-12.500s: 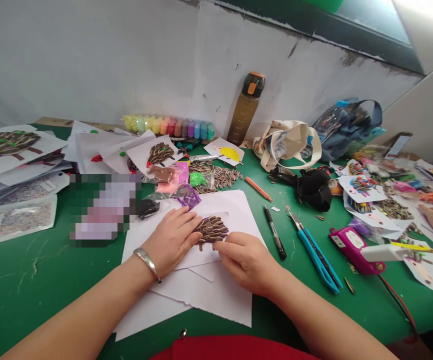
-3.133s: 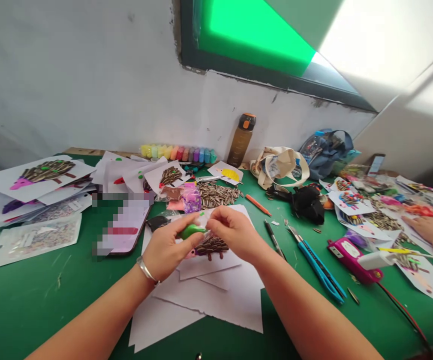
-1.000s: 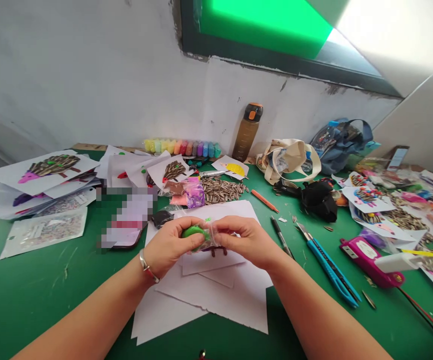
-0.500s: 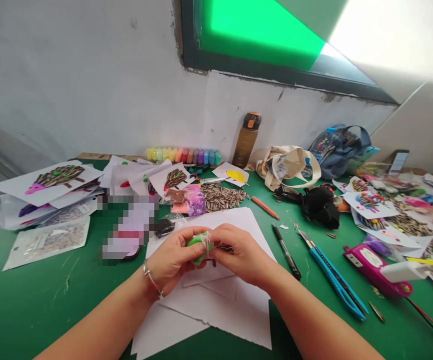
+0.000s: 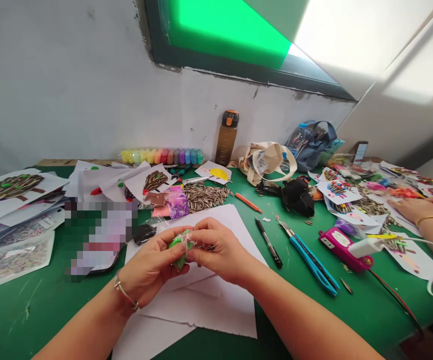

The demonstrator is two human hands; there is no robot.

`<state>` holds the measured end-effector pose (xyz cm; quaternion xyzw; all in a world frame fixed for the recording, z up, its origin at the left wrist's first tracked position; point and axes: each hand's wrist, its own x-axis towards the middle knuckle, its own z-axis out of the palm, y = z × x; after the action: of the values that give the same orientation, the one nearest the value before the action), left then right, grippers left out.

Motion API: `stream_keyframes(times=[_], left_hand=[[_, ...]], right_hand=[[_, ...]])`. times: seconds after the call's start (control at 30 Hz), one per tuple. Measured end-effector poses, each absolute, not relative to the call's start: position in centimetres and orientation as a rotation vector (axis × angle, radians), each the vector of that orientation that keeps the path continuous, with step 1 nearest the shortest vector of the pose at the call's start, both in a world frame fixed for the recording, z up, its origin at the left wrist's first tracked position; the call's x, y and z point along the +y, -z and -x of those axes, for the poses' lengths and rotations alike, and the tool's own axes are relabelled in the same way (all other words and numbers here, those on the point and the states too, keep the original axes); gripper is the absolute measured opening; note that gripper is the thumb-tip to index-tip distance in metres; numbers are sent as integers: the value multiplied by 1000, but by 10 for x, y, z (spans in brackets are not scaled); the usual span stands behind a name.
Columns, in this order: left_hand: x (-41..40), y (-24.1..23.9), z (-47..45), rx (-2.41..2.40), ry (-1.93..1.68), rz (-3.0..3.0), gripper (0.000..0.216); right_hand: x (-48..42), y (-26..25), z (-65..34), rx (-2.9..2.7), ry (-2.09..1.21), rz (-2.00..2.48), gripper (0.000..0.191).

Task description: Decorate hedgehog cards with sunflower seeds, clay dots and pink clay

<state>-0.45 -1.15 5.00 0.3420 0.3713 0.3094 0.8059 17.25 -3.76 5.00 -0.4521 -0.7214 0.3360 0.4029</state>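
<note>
In my left hand [image 5: 152,262] is a lump of green modelling clay [image 5: 179,255] in a clear plastic wrapper, the fingers closed round it. The fingertips of my right hand [image 5: 220,250] pinch the wrapper's gathered end. Both hands are together above white paper sheets [image 5: 216,310] on the green table. Part of the clay and the paper underneath is hidden by my fingers. Beyond the hands lie a heap of striped sunflower seeds [image 5: 207,196] and pink and purple clay packets [image 5: 173,202].
A pen [image 5: 268,242], an orange stick [image 5: 249,203] and large blue tweezers [image 5: 310,257] lie to the right, near a magenta glue gun-like device [image 5: 344,248]. Another person's hands [image 5: 411,210] rest at far right. Seed hedgehog pictures [image 5: 14,187] are stacked left. A bottle [image 5: 227,137] stands behind.
The view has turned to the right, bringing another person's hands and forearm into sight. My hands keep nearly the same grip on the wrapped green clay.
</note>
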Motion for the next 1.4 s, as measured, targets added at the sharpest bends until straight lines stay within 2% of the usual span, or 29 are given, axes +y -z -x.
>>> stream_keyframes(times=[0.27, 0.63, 0.93, 1.17, 1.27, 1.4], left_hand=[[-12, -50, 1, 793, -611, -733, 42], [-16, -42, 1, 826, -643, -734, 51], [-13, -48, 1, 854, -736, -740, 39], [-17, -45, -2, 835, -713, -768, 35], [-18, -46, -2, 821, -712, -790, 33], [-18, -52, -3, 827, -742, -772, 34]], right_hand=[[-36, -49, -178, -1835, -867, 1147, 12], [-40, -47, -174, -1835, -836, 1169, 16], [-39, -47, -174, -1873, -793, 1130, 12], [-43, -50, -173, -1885, -728, 1171, 20], [-44, -51, -175, -1830, -816, 1149, 22], [-39, -48, -180, -1551, -1184, 1060, 14]])
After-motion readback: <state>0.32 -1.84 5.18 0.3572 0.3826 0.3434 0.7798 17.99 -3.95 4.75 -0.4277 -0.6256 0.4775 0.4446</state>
